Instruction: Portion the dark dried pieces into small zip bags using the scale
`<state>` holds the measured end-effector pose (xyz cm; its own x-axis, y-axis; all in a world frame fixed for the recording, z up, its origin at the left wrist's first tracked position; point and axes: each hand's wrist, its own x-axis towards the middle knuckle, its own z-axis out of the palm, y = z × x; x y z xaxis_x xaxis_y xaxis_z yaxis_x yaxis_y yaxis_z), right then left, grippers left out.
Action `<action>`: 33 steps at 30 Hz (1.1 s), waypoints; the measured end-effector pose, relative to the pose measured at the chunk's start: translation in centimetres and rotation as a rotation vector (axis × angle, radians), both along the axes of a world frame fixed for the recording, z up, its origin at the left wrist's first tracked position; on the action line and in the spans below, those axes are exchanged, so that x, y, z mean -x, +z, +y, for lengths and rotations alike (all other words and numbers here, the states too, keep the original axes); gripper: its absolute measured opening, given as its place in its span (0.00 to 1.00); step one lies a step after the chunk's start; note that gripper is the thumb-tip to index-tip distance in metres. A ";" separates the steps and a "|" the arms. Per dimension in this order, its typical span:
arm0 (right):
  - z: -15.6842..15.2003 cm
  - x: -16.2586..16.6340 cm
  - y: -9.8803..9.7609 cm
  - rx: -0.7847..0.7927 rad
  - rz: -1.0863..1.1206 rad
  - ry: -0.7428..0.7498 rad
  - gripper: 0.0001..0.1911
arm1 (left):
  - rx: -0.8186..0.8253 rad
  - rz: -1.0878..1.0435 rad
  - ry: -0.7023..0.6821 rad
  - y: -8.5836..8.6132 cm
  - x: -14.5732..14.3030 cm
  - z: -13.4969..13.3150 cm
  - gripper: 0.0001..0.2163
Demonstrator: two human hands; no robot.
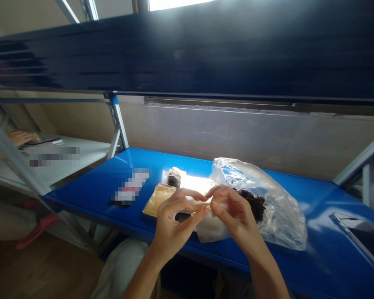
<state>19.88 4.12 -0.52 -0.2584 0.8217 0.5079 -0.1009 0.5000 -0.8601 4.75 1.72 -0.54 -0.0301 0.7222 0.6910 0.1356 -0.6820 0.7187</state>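
Note:
My left hand (174, 220) and my right hand (233, 214) meet above the blue table (324, 249), fingertips pinched together on something too small to make out. Right behind my right hand lies a clear plastic bag (274, 207) holding a clump of small dark pieces (254, 203). Under and behind my left hand lies a yellowish flat packet (158, 197). A small bag with a dark clump (174, 178) sits beyond it, beside a bright white patch on the table.
A blurred-out small item (131, 189) lies at the table's left. A phone (364, 236) rests at the right edge. A dark shelf (205, 54) hangs overhead. Another person's hand (21, 137) rests on the white table (90, 151) at far left.

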 end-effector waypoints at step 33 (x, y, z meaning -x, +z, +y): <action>0.2 -0.2 0.6 -0.008 -0.067 -0.248 0.20 | 0.117 0.204 0.074 0.6 1.0 0.3 0.11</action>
<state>20.07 4.34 0.10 -0.0827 0.8599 0.5036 0.0825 0.5095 -0.8565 3.72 2.03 0.02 0.0457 0.7986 0.6002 0.3322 -0.5788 0.7448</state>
